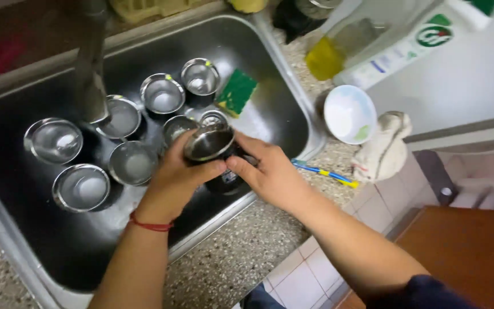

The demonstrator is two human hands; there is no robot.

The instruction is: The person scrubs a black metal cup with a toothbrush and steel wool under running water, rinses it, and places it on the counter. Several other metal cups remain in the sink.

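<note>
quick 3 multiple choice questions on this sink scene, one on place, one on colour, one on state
1. Where does the sponge lie?
A. in the sink, against its right wall
B. on the counter
C. in the white bowl

2. What colour is the band on the left wrist?
A. blue
B. red
C. yellow

3. How is the steel cup held?
A. by the left hand alone
B. by neither of the hands
C. between both hands

Answers: 1 A, it leans at the basin's right side. 2 B, a red band circles that wrist. 3 C, fingers of both touch it.
</note>
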